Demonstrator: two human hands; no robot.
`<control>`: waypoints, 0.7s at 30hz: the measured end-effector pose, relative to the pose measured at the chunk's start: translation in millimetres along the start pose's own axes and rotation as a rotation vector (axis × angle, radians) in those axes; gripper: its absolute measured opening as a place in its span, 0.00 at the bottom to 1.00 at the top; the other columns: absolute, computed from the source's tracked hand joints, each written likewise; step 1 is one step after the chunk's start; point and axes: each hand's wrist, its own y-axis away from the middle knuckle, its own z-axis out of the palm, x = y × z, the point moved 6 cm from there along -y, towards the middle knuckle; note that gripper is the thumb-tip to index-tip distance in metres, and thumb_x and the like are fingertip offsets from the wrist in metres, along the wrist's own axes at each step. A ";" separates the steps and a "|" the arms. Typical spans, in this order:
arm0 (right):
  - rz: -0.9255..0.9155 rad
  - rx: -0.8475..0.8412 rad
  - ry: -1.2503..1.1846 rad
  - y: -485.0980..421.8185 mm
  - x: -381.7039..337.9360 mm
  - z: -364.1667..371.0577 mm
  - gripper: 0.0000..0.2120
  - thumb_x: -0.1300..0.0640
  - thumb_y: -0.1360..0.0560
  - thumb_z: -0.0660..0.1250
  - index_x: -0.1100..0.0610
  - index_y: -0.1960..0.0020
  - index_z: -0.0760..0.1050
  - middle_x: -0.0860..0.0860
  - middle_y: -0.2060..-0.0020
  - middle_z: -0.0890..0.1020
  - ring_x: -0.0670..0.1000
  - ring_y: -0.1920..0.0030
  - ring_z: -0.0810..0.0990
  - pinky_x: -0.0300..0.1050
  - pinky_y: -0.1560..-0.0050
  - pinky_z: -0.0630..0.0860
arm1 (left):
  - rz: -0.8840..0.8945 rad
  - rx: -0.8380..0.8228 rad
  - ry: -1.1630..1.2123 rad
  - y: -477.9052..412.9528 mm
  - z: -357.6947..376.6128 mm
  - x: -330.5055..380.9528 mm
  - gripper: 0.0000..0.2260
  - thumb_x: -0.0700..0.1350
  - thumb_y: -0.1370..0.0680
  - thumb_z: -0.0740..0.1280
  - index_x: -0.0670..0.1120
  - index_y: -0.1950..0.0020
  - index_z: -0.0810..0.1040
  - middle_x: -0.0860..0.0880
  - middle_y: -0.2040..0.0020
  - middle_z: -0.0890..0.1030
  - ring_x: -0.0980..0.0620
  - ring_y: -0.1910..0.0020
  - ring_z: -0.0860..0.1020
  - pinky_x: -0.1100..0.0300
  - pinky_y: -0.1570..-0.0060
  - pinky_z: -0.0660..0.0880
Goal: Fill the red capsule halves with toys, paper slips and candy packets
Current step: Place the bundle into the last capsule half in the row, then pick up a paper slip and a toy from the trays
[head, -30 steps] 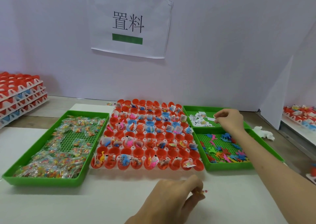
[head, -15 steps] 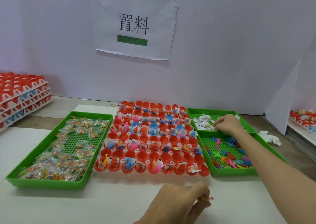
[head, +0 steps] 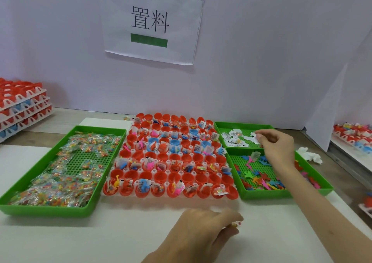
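Filling station, head view. The right hand (head: 276, 149), raised over the far edge of the slip tray (head: 244, 125) a second earlier, has come down onto the paper slips (head: 234, 137). Its grip is narrow, with the fingertips (head: 259, 137) curled against the white pile, but it cannot be told whether a slip is already caught between them. The left hand (head: 203, 234) stays low on the near counter (head: 80, 238). Its grip is closed on a small colourful piece, apparently a candy packet (head: 235, 225), held just in front of the holder.

The red capsule halves (head: 171, 162) sit in a white holder at the centre, between the tray of candy packets (head: 60, 172) on the left and the tray of toys (head: 259, 179) on the right. The nearest row and several farther rows already carry toys, slips and candy. The row just behind the nearest one looks empty, as do parts of other rows.

The descent suggests that a slip pick is under way. The next placement probably goes into one of the unfilled halves, and the thin slips may lift in pairs.
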 end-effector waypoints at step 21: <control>0.010 -0.537 -0.642 130.0 -63.0 12.0 0.11 0.56 0.36 0.75 0.53 0.54 0.86 0.53 0.59 0.86 0.49 0.56 0.85 0.38 0.56 0.79 | -0.495 0.238 0.850 -1.2 -29.7 -6.1 0.01 0.52 0.22 0.67 0.57 0.52 0.76 0.49 0.55 0.87 0.50 0.71 0.80 0.57 0.68 0.77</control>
